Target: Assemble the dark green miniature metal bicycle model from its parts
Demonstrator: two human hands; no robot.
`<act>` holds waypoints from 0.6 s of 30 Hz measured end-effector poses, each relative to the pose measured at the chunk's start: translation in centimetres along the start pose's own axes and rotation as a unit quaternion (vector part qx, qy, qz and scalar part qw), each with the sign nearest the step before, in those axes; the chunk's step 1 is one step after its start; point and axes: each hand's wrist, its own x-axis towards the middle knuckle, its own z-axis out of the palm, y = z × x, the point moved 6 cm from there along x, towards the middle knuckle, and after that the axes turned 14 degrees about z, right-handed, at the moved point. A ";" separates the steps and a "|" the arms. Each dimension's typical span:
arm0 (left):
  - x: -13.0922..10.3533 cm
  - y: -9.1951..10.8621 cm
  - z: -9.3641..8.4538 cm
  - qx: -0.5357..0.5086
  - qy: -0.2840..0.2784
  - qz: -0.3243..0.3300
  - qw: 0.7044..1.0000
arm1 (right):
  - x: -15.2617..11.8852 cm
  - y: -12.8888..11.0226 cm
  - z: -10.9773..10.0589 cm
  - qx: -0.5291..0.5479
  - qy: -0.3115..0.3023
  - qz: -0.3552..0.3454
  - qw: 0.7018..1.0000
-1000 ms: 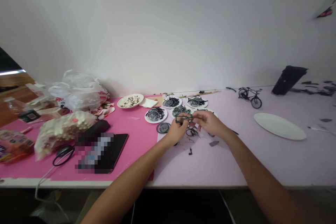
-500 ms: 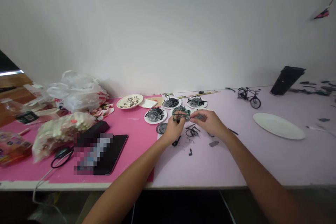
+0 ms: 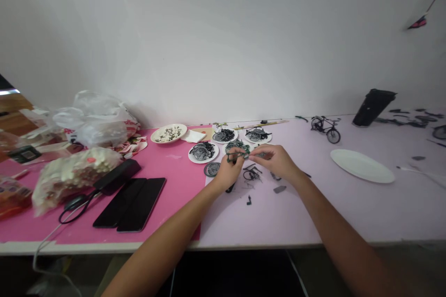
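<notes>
The table (image 3: 306, 218) spreads beneath everything, pink to the far left of the oval plate (image 3: 362, 167) and pale under it. The big plastic bag (image 3: 99, 123) is the bulkiest thing, far to the plate's left; two dark phones (image 3: 139, 206) lie on that side too, nearer the person. Behind the plate, towards the wall, leans a black cup (image 3: 372, 107).

Both hands are to the plate's left, close together and pinching the same thing. The left hand (image 3: 226, 175) grips one end between thumb and fingers; the right hand (image 3: 278, 160), nearer the plate, has its fingertips at the other end. The toy bicycle (image 3: 325, 129) stands behind the plate and to its left. Farther left come round plates (image 3: 190, 154) heaped with dark parts.

The green frame (image 3: 245, 155) sits between the fingers, left of the oval plate and above the table. It looks thin enough to bend, so the left pinch should stay close to where the right fingers work, pressing lightly and straight. What the right fingertips hold besides is too small to tell.

Smaller again are a loose wheel (image 3: 212, 170) and a black scrap (image 3: 248, 201), both left of the plate.
</notes>
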 end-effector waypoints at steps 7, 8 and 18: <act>-0.2 0.6 0.2 0.006 -0.027 0.018 0.999 | -0.1 0.1 0.2 -0.016 -0.019 0.020 0.999; -0.2 0.6 0.2 0.006 -0.027 0.019 0.999 | -0.1 0.1 0.2 -0.019 -0.020 0.022 0.999; -0.3 0.2 0.4 0.003 -0.029 0.005 1.000 | 0.0 0.5 0.5 -0.025 -0.056 0.028 0.998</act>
